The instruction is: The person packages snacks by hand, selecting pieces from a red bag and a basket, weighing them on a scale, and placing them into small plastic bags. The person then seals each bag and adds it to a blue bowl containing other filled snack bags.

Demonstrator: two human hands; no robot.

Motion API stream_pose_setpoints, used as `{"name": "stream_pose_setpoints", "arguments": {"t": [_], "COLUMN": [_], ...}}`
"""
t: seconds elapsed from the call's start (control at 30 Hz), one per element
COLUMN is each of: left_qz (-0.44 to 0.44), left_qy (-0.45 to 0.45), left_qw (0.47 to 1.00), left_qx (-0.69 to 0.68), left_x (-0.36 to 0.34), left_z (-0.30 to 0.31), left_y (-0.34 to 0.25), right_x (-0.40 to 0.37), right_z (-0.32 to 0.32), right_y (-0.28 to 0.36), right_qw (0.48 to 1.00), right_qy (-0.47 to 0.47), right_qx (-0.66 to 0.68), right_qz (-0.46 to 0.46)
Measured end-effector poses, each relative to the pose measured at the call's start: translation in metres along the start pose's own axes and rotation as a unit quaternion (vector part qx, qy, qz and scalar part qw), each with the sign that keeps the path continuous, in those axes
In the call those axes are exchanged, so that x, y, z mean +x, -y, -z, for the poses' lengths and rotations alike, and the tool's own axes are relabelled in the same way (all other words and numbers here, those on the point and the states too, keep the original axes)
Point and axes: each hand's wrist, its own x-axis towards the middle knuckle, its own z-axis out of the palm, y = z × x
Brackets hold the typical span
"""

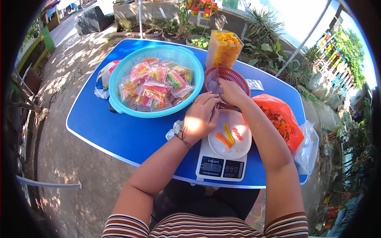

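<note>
A small clear plastic bag (213,80) stands up over the red woven basket (241,81), pinched between my two hands. My left hand (203,114) is closed at its lower edge, fingers pressed together. My right hand (231,93) reaches over the basket and grips the bag's side, its fingertips partly hidden. Just below my hands, a white plate (213,147) rests on a white kitchen scale (203,152). On it lie an orange strip (224,139), a yellow strip (229,133), a red twisted piece (237,134) and some pale bits.
A large turquoise basin (135,113) holds several filled clear packets (156,75) on the blue table (119,137). Behind the basket stands a clear container of yellow-orange pieces (224,49). To the right are an orange bag (291,119) of colourful pieces and a clear plastic tub (311,148).
</note>
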Motion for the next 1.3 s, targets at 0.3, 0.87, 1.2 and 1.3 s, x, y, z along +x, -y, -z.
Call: {"name": "stream_pose_setpoints", "arguments": {"t": [0.3, 0.87, 1.2, 1.3], "left_qz": [0.004, 0.026, 0.099, 0.109], "left_qy": [-0.013, 0.008, 0.020, 0.024], "left_qw": [0.999, 1.000, 0.989, 0.988], "left_qx": [-0.030, -0.016, -0.112, -0.111], "left_x": [0.000, 0.003, 0.001, 0.001], "left_z": [0.002, 0.006, 0.002, 0.001], "left_y": [-0.003, -0.008, -0.009, -0.007], "right_x": [0.005, -0.012, -0.052, -0.060], "right_z": [0.008, 0.027, 0.067, 0.068], "right_y": [-0.010, 0.001, 0.027, 0.028], "right_qw": [0.991, 0.986, 0.986, 0.992], "right_qy": [-0.037, -0.122, -0.139, -0.085], "right_qx": [0.048, 0.001, -0.064, -0.071], "right_qz": [-0.116, -0.118, -0.062, -0.057]}}
